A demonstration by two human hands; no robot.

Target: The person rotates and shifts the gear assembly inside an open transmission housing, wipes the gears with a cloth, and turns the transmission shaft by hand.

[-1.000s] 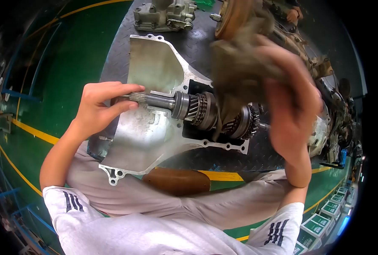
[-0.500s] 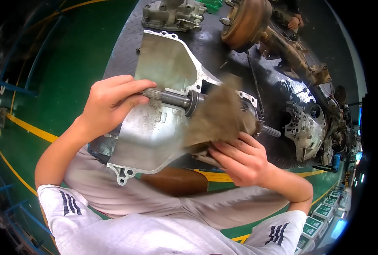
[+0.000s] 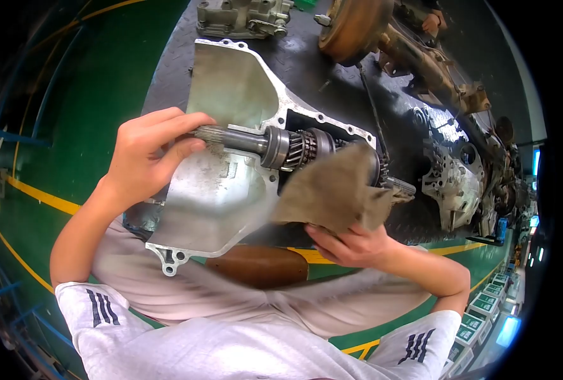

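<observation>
Left hand [image 3: 148, 152] pinched closed on the splined end of the gear shaft [image 3: 243, 140], which lies over the housing [image 3: 199, 215] just beyond it; right hand [image 3: 352, 244] grips a brown cloth [image 3: 326, 190], now shifted partly off the gears [image 3: 298, 149] between the hands, exposing them.

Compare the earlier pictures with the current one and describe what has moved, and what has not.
The right hand has come down leftward and toward the person, bringing the brown cloth from the far side to the near side of the gears. It keeps hold of the cloth. The left hand stays at the splined end of the shaft.
</observation>
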